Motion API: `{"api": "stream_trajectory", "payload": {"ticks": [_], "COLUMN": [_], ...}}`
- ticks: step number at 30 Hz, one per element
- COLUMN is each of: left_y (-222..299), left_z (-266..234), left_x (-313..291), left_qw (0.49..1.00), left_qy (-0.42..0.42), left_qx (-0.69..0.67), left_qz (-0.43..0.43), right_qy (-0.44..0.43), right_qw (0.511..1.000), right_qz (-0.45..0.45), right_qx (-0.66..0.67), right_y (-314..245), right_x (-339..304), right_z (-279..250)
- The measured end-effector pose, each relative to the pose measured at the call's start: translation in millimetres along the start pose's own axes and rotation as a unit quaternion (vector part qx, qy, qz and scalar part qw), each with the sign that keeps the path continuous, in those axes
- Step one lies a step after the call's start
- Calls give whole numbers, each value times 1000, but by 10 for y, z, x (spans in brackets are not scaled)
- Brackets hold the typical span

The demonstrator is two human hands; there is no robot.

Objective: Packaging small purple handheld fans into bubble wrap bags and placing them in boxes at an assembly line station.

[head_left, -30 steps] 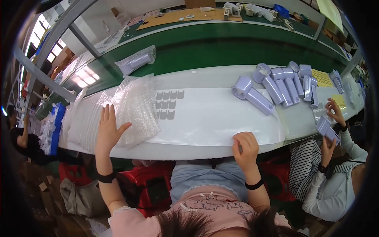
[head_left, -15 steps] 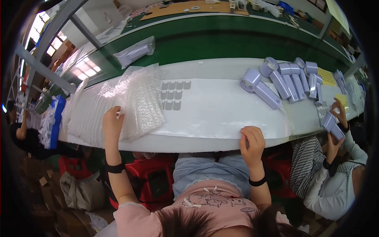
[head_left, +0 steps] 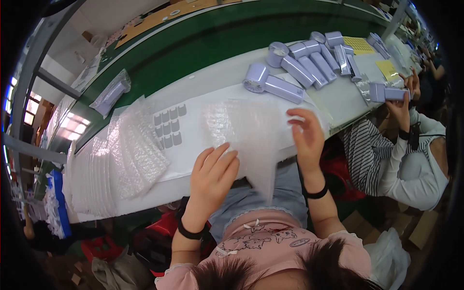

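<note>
A clear bubble wrap bag [head_left: 256, 140], smeared by motion, lies over the white table in front of me, its lower corner hanging past the near edge. My left hand [head_left: 212, 179] has its fingertips on the bag's left side, seemingly pinching it; its thumb is hidden. To the right of the bag, my right hand [head_left: 308, 135] is raised with fingers apart and holds nothing. More bubble wrap bags [head_left: 104, 169] lie in an overlapping row at the left. Beyond my right hand lies a lavender handheld fan [head_left: 282, 90] with a round grille head.
Several more lavender fans [head_left: 314, 67] lie at the far right. Grey stickers [head_left: 169, 116] sit on a white sheet. A bagged fan [head_left: 112, 94] lies on the green surface [head_left: 159, 72]. At the right, a co-worker's hands [head_left: 403, 108] hold another fan. A blue tray [head_left: 60, 203] stands far left.
My left hand has moved right from the row of bags, and a bubble wrap bag now lies between my hands. The view has turned to the right.
</note>
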State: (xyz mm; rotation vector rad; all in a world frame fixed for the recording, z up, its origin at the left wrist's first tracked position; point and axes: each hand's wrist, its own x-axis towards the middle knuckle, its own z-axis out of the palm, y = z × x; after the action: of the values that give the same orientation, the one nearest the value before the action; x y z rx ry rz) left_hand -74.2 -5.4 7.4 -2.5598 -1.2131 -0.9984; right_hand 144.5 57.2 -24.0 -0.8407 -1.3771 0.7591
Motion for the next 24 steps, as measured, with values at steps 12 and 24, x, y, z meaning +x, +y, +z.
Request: {"api": "stream_trajectory", "payload": {"ticks": [12,24], "left_y": [106,120], "left_z": [323,263], "left_x": [-78,-309], "left_qw": [973,965], "left_qy": [-139,-89], "left_qx": [3,100], "left_qz": [-183,-225], "right_qy": [-33,-152], "right_qw": [980,958], "right_qz": [126,223], "right_qx": [-153,-98], "right_y": [87,61], "right_x": [53,-182], "right_z": [-259,-69]}}
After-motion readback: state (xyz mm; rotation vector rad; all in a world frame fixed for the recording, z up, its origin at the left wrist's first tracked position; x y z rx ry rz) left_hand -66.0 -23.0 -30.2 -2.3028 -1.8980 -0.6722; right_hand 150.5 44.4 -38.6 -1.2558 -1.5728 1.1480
